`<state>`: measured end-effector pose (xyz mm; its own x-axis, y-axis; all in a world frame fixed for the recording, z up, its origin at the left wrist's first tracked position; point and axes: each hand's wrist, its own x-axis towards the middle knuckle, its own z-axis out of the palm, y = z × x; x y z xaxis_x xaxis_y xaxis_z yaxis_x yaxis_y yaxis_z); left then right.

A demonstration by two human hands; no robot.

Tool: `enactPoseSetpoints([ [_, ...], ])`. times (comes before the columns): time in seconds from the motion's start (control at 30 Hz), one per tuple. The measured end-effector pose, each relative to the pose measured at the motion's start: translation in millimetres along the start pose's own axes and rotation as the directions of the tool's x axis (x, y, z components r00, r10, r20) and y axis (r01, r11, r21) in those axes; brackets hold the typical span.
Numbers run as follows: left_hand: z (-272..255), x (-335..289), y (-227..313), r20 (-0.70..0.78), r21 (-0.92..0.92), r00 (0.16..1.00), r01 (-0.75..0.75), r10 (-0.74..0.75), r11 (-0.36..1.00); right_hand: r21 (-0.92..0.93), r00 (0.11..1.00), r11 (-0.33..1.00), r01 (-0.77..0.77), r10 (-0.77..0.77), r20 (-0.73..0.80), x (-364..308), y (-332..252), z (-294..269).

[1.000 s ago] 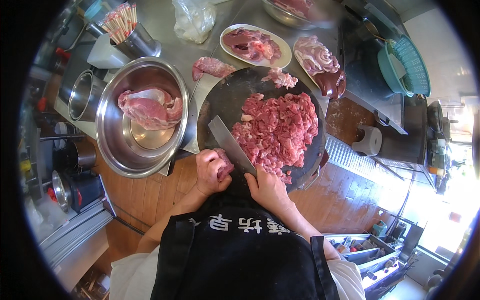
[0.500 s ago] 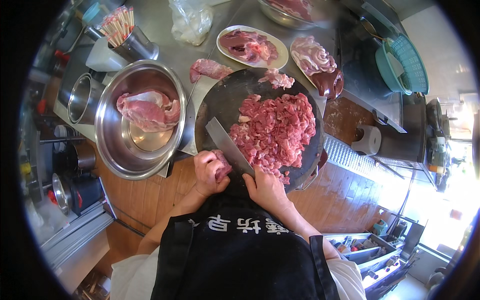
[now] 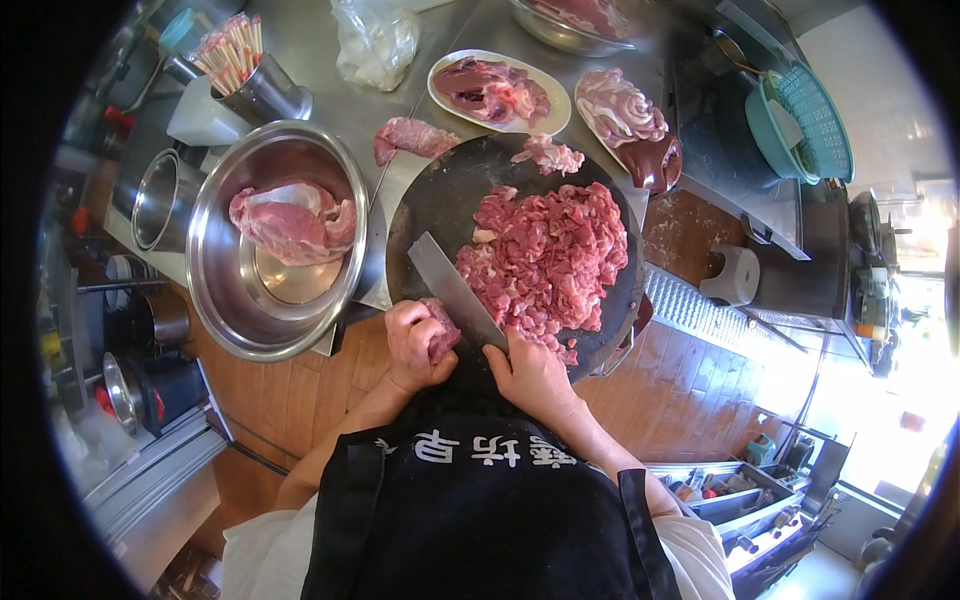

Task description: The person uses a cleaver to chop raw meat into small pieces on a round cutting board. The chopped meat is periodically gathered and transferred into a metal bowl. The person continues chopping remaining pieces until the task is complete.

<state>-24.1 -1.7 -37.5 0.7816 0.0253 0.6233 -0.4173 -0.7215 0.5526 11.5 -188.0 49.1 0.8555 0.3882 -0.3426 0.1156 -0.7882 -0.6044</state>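
1. Head view: the left hand (image 3: 413, 340) is curling its fingers around a chunk (image 3: 442, 333) of red meat, its grip holding the piece snugly at the near left part of the round board (image 3: 425, 190).
2. The right hand (image 3: 535, 375) is gripping the cleaver (image 3: 455, 290) at the near end; the fingers are hiding the handle, and the grip is wrapping narrowly around it.
3. The blade is slanting away toward the far left, running between the left hand and the cut meat (image 3: 550, 255). Its upper end is lying over the board; whether the edge is touching the wood, one cannot tell.
4. The cut meat is forming a loose heap on the right half of the board, reaching down beside the right hand. A pale scrap (image 3: 548, 154) is resting near the board's far edge, apart from the heap.
5. To the left, a steel basin (image 3: 225, 295) is holding one large piece (image 3: 293, 222) of meat.
6. On the steel desk (image 3: 470, 25), a strip (image 3: 413, 138) of meat is lying just beyond the board, between the basin and an oval plate (image 3: 562, 105) of meat.
7. Farther right, pale meat (image 3: 622, 105) is sitting beside dark red meat (image 3: 655, 162).
8. A clear bag (image 3: 375, 42) is standing near a cup (image 3: 270, 95) of chopsticks (image 3: 228, 52).
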Motion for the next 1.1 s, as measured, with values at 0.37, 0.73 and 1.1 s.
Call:
enactPoseSetpoints([
  [0.37,0.7,-0.4,0.0,-0.008,0.004,1.0,0.004,-0.004,1.0,-0.017,0.995,0.996,0.083,-0.084,-0.051,0.9,6.1,4.3],
  [0.73,1.1,-1.4,0.0,-0.009,0.004,1.0,0.012,-0.012,1.0,0.021,0.999,1.0,-0.02,0.019,0.035,1.4,-0.7,-2.5],
  [1.1,0.8,-0.6,0.2,0.001,-0.003,1.0,0.016,-0.016,1.0,-0.014,0.997,0.998,0.068,-0.069,-0.03,1.3,5.8,2.6],
])
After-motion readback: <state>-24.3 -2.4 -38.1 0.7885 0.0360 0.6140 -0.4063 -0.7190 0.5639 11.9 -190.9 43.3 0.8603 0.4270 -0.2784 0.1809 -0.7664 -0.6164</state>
